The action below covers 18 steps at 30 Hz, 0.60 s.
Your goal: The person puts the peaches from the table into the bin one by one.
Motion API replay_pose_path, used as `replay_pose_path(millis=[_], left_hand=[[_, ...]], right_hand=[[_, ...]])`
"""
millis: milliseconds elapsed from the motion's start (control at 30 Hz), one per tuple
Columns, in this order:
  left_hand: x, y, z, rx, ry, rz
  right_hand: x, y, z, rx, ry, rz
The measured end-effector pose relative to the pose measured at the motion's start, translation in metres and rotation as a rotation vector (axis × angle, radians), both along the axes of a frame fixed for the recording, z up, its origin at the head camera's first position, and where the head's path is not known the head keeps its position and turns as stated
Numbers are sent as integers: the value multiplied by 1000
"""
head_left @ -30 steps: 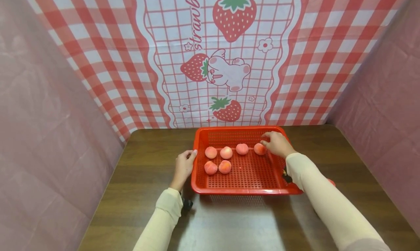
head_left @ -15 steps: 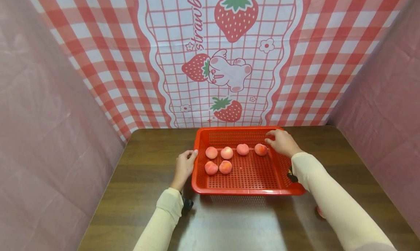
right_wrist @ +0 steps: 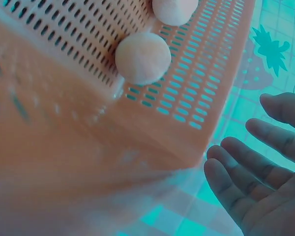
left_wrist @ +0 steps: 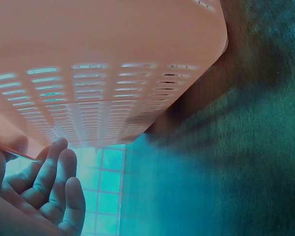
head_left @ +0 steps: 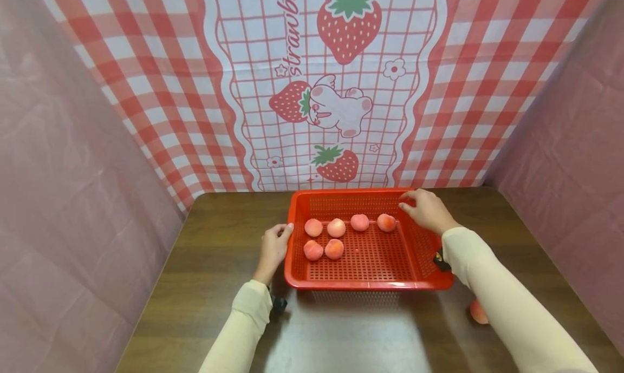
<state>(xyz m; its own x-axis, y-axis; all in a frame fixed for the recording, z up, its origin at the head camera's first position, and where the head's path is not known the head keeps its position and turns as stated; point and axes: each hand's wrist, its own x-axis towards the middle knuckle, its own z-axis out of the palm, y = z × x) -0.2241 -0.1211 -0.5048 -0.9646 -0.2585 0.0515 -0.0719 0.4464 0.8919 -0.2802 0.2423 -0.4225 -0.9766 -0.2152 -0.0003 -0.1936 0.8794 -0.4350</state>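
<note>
A red plastic basket (head_left: 361, 285) stands on the table with several peaches inside. Four-across placement aside, one peach (head_left: 387, 222) lies at the far right of the back row, and two peaches, including this peach (head_left: 334, 249), form a nearer row at the left. My left hand (head_left: 274, 248) pinches the basket's left rim; the left wrist view shows its fingers (left_wrist: 49, 182) outside the perforated wall. Over the back right corner of the basket, my right hand (head_left: 429, 210) has spread, relaxed fingers and holds nothing. The right wrist view shows it apart from the nearest peach (right_wrist: 143, 58).
Another peach (head_left: 480, 312) lies on the wooden table (head_left: 219, 264) right of the basket, partly hidden by the right sleeve (head_left: 507, 286). A strawberry-print cloth (head_left: 336, 108) hangs behind the table. Pink cloths (head_left: 63, 200) hang at both sides.
My right hand has moved off the far right peach, rightward and up towards the basket's right rim. The peach stays in the basket. My left hand has not moved.
</note>
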Motion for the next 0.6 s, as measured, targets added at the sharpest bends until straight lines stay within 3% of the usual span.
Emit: replay_pose_path(millis=[600], left_hand=[[1, 0, 2, -3, 6, -3]], right_hand=[[13, 20, 13, 1, 29, -10]])
